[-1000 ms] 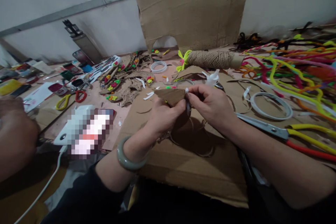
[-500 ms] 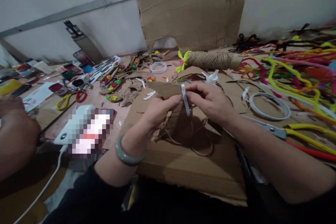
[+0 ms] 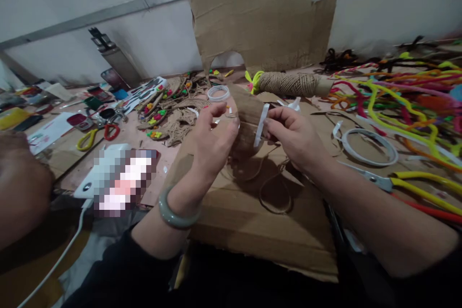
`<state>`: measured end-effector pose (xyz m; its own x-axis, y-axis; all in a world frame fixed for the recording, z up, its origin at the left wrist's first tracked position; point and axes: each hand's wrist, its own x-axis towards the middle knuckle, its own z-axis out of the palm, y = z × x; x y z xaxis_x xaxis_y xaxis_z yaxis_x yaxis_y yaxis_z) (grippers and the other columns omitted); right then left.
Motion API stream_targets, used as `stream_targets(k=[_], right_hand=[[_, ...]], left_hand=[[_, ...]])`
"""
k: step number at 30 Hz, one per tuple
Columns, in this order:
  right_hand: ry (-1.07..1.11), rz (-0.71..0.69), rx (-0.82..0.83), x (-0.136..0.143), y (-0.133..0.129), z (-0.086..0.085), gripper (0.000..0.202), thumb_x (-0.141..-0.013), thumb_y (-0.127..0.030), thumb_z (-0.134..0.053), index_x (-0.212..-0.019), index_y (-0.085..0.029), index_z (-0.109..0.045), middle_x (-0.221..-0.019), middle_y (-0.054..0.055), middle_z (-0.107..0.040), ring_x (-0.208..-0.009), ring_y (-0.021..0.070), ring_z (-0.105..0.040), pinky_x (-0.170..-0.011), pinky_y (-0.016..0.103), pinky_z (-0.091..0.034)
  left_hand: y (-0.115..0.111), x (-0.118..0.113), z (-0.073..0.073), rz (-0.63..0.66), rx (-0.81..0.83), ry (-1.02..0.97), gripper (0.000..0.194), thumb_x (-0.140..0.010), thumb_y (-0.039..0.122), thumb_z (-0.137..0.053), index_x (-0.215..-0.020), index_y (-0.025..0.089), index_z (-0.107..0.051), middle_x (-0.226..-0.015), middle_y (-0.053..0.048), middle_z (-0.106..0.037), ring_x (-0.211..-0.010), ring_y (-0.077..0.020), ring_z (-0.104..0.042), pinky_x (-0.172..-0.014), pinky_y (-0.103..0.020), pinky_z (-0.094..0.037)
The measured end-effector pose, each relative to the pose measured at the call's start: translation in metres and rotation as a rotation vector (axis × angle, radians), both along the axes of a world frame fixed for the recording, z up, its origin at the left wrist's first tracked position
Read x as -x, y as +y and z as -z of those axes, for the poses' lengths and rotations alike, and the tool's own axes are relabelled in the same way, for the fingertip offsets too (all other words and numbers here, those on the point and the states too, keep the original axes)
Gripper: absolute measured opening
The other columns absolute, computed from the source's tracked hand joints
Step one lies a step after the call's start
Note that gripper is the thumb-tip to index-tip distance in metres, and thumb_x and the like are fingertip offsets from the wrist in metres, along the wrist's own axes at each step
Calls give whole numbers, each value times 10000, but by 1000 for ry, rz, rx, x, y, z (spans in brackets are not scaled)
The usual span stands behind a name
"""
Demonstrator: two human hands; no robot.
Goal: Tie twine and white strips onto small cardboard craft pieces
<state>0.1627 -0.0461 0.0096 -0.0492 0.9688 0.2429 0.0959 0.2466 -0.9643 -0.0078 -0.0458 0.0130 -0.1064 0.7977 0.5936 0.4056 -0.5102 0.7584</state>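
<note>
A curved cardboard piece (image 3: 249, 108) stands tilted up between my hands, a thin cord hanging below it. My left hand (image 3: 215, 142) grips its left edge, thumb against the edge and forefinger raised; the other fingers are partly hidden. On the right, my right hand (image 3: 294, 134) is closed in a pinch on a strip of white tape (image 3: 261, 125), which lies along the right edge of the piece. Under both hands is a larger cardboard sheet (image 3: 260, 236), where a loop of cord (image 3: 276, 197) rests.
Tape rolls (image 3: 370, 147), yellow-handled pliers (image 3: 382, 180) and colourful cords (image 3: 397, 101) lie right. A twine spool (image 3: 288, 83) and upright cardboard (image 3: 260, 24) stand behind. At left are decorated twine pieces (image 3: 162, 110), a phone (image 3: 126, 183), a power bank (image 3: 103, 168) and another person's hand (image 3: 23, 187).
The cardboard piece has tipped up more upright. My left hand has shifted left with its forefinger lifted, while the tape strip has turned to slant the other way.
</note>
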Motion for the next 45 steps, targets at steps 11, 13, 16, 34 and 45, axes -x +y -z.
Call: stream_targets(k=[11, 13, 16, 34, 45], right_hand=[[-182, -64, -199, 12, -15, 9, 36, -834, -245, -542, -837, -209, -539, -730, -18, -570, -662, 125, -519, -635, 284, -438], [-194, -63, -199, 11, -13, 10, 38, -830, -244, -541, -850, -212, -539, -743, -12, -582, -676, 132, -533, -638, 287, -442], [-212, -65, -196, 10, -12, 10, 43, -825, -249, -544, -846, -212, -538, -743, -8, -595, -674, 135, -542, -636, 289, -444], [-268, -34, -217, 10, -14, 9, 44, -818, -247, -556, -839, -213, -538, -735, -7, -627, -638, 133, -540, -622, 289, -429], [-303, -4, -219, 11, -15, 14, 51, -833, -247, -562, -864, -213, -539, -763, 3, -637, -669, 139, -563, -641, 297, -430]], left_hand=[[-10, -6, -2, 131, -194, 290, 119, -810, 128, -623, -723, 209, -610, -709, 10, -670, -703, -130, -604, -688, -275, -487], [-9, -6, -2, 131, -178, 287, 115, -809, 132, -619, -722, 207, -613, -713, 7, -675, -706, -131, -609, -688, -273, -488], [-8, -5, -1, 125, -151, 282, 107, -810, 153, -619, -718, 207, -620, -712, 6, -675, -700, -134, -609, -683, -276, -487], [-10, -6, -4, 149, -49, 237, 97, -801, 191, -645, -706, 207, -652, -716, 0, -702, -687, -132, -625, -687, -273, -500], [-8, -6, -3, 135, -67, 231, 123, -781, 139, -625, -677, 201, -645, -678, 6, -680, -656, -127, -602, -650, -269, -479]])
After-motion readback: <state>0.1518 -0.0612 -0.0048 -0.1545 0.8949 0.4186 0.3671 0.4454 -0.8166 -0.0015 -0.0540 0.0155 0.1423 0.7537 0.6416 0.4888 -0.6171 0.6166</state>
